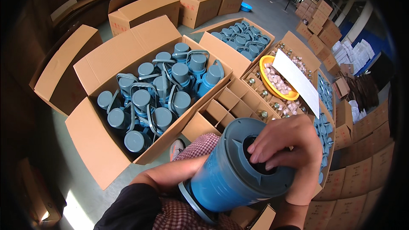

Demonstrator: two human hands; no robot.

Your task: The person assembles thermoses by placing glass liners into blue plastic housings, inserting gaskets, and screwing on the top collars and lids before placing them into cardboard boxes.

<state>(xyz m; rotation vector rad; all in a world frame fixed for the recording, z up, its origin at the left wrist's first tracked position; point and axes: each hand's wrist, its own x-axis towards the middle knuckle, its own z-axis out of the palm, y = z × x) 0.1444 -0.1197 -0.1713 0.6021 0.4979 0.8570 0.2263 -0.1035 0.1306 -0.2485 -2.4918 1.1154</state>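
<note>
A large blue vacuum flask body (226, 181) lies tilted across my lap, its grey ring end (233, 138) turned up toward me. That end has a round dark hole in its middle. My right hand (285, 142) bends over it, fingers and thumb closed together inside the hole; whatever they hold is hidden. From the left, my forearm reaches behind the flask, and the flask hides my left hand. A grey rim (194, 206) circles the flask's lower end.
An open carton (100, 140) of blue flasks with grey lids and handles stands left. Beyond my lap is a divided carton (228, 96) with glass liners. On it sit a yellow basin (265, 81) of small pale round pieces and a white sheet (296, 81). Stacked cartons (358, 179) line the right.
</note>
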